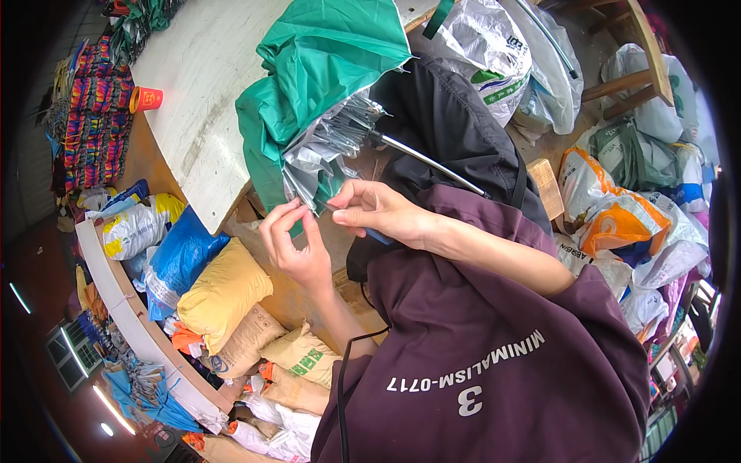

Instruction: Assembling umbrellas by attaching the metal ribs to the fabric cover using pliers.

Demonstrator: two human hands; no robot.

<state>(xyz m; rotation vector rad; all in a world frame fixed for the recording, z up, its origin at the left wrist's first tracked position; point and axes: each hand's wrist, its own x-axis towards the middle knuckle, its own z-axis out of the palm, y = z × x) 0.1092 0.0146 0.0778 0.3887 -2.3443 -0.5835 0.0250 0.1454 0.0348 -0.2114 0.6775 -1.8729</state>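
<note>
Pinches lower edge of green umbrella (316,92), upper centre of frame, in left hand (298,245); holds right hand (390,216) just beside, near centre, fingers curled; cannot tell right-hand grip's contents.

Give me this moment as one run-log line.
green umbrella: bunched, partly over white table | left hand: pinching its silvery edge | right hand: close beside, grip unclear
</note>
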